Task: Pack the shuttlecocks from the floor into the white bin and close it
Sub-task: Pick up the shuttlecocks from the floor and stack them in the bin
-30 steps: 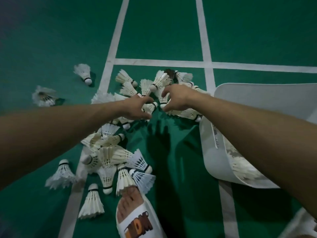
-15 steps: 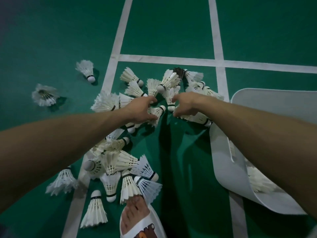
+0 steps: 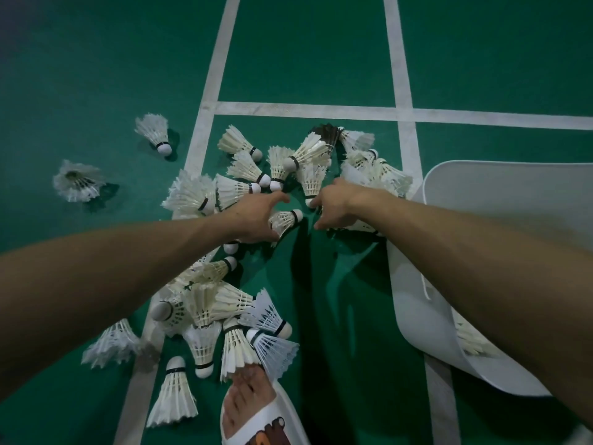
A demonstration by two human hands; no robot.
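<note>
Many white feather shuttlecocks lie in a loose pile [image 3: 244,175] on the green court floor, with more near my foot [image 3: 237,345]. My left hand [image 3: 256,220] reaches into the pile, fingers curled around one shuttlecock [image 3: 285,220] whose cork points right. My right hand [image 3: 337,207] is beside it, thumb against the cork of an upright shuttlecock [image 3: 313,183] and fingers curled over other shuttlecocks [image 3: 361,225] beneath the palm. The white bin [image 3: 414,303] lies open at the right under my right forearm, with several shuttlecocks inside [image 3: 475,342].
Two stray shuttlecocks [image 3: 154,133] [image 3: 77,181] lie apart at the far left. My foot in a white slide sandal [image 3: 256,409] stands at the bottom centre against the near shuttlecocks. White court lines [image 3: 401,75] cross the floor. A white panel [image 3: 513,200] lies behind the bin.
Both hands stay in the pile and have parted slightly. The left hand's fingers have curled around one shuttlecock. My view has shifted, so the bin sits further right.
</note>
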